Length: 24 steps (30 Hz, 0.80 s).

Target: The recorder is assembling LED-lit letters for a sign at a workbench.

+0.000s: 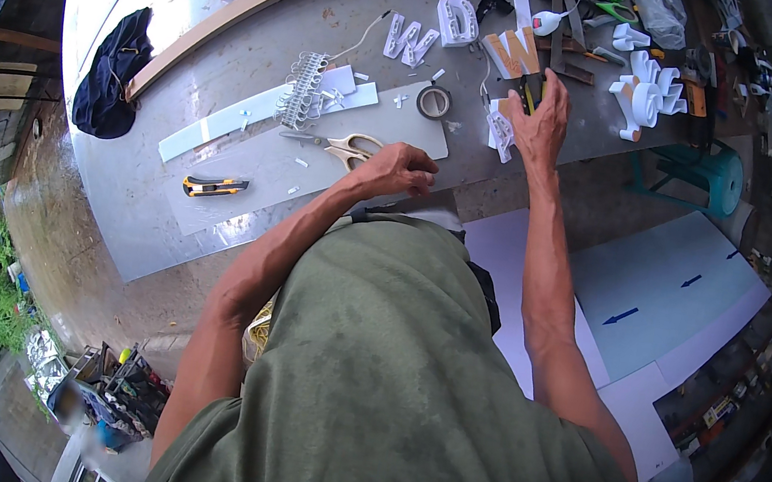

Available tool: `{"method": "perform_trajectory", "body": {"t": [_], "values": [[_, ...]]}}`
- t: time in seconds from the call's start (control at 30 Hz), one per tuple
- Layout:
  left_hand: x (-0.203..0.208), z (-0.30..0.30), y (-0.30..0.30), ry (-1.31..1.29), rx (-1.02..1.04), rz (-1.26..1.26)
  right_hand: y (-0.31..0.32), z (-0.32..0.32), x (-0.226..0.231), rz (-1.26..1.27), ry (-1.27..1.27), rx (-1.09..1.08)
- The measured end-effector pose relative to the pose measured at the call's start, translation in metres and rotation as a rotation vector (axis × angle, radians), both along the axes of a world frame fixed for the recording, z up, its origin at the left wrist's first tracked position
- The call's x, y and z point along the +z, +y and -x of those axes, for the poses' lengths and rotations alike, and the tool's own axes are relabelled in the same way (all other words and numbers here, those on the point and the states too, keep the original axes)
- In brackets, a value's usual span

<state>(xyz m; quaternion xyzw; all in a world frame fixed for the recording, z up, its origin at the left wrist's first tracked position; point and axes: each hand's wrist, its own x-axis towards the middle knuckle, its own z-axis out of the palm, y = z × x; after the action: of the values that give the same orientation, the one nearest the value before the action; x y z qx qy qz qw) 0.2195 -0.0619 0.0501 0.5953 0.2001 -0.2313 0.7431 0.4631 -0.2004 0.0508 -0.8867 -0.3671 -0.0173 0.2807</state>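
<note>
My right hand (543,125) is at the table's near edge, its thumb and fingers around a tool with black-and-yellow handles (528,92), seemingly pliers. Just beyond lies a tan-faced W-shaped letter (511,53). A white channel letter with small light modules (500,131) lies to the left of my right wrist, its wire running up. My left hand (397,170) rests by the table edge, fingers curled in, with nothing visible in them. Beige-handled scissors (351,150) lie right beside it. A roll of black tape (433,102) sits between the two hands.
White letters with light modules (410,41) lie farther back. A bundle of light modules (302,93) rests on white strips. A yellow-and-black cutter (215,187) and dark cap (115,79) are at left. White curled letters (647,92) stand right, above a green stool (697,177).
</note>
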Motion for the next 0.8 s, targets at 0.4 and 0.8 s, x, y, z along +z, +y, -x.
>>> {"method": "perform_trajectory", "body": {"t": [0.4,0.8], "values": [[0.008,0.002,0.004,0.035,0.035,-0.021,0.042,-0.032,-0.033,0.083,0.136,0.05],[0.003,0.006,0.003,0.038,0.046,0.002,0.035,-0.038,-0.026,-0.127,0.25,0.002]]}}
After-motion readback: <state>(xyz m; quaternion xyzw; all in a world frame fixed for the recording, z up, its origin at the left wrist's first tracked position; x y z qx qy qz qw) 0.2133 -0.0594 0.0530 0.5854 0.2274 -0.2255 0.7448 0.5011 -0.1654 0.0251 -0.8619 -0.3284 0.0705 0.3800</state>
